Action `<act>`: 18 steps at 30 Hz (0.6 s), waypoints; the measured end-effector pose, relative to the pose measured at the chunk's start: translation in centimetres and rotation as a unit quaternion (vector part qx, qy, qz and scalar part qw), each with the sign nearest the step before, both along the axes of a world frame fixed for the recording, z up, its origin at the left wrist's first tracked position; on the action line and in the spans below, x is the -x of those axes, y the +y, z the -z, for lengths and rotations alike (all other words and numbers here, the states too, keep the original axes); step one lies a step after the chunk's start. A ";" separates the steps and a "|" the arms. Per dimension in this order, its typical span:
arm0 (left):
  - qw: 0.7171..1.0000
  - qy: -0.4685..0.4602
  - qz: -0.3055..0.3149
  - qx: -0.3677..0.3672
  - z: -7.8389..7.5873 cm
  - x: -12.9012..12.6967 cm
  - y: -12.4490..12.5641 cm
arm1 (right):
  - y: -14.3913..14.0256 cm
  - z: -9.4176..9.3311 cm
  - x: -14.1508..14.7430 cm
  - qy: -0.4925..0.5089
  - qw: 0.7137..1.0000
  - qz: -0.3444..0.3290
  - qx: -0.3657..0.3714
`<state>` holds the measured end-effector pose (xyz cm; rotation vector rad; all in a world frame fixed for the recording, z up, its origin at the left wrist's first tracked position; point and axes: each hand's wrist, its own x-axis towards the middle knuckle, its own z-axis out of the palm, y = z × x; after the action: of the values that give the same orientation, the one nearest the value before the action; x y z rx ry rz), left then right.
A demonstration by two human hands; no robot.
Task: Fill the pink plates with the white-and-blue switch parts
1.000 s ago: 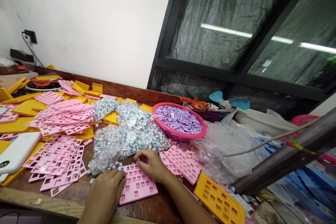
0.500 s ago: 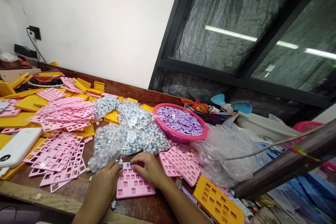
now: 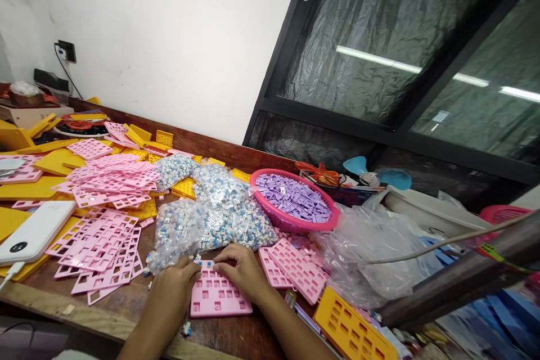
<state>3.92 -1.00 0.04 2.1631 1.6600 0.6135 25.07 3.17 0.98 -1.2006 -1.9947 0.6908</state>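
Pink plastic is lying at seven o'clock in the head view: a socketed panel [image 3: 221, 295], resting flat on the brown surface [image 3: 253, 340]. My left hand [image 3: 179, 278] is touching its ten o'clock corner with thumb and fingers bunched; I cannot tell whether they are gripping anything. My right hand [image 3: 240, 270] is reaching to its twelve o'clock edge, thumb and forefinger close together; whether they are pinching a piece, I cannot tell.

Judging by the sockets, the work is only beginning: a blue-topped piece [image 3: 208, 263] is sitting in the far row, while most visible sockets are lying bare towards six o'clock. Just beyond the panel, at twelve o'clock, clear bags [image 3: 228, 228] are holding many similar blue-and-white pieces. More pink panels [image 3: 297, 270] are lying between two and three o'clock.

No brand or writing is showing legibly: the white device [image 3: 37, 233] at nine to ten o'clock is bearing only a dark oval, and the window label [image 3: 441, 117] at one to two is too small to read.
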 end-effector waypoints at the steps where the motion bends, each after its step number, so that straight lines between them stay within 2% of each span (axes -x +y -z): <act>1: 1.000 0.011 -0.007 0.002 0.0 -0.1 -0.1 | 0.0 -0.1 0.0 -0.014 1.000 -0.002 -0.003; 5: 0.994 0.110 -0.011 -0.006 -0.5 -0.7 -0.6 | -0.1 -0.4 -0.2 -0.037 0.999 -0.009 -0.012; 9: 0.984 0.170 0.047 -0.038 -1.1 -1.5 -1.0 | -0.2 -0.3 -0.2 -0.033 0.999 -0.010 -0.008; 13: 0.995 0.078 0.063 -0.026 -1.2 -0.1 -1.1 | -0.1 0.0 -0.2 -0.042 0.999 -0.006 -0.014; 16: 0.998 -0.008 0.052 -0.034 -1.0 3.1 -1.0 | 0.2 0.5 -0.3 -0.052 0.998 0.010 -0.028; 18: 0.998 -0.026 0.041 -0.051 -0.9 5.8 -0.9 | 0.4 0.6 -0.4 -0.059 0.998 0.010 -0.023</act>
<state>-1.89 -1.91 0.97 2.2525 1.5370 0.7387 25.49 3.58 0.33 -1.2580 -2.0805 0.5725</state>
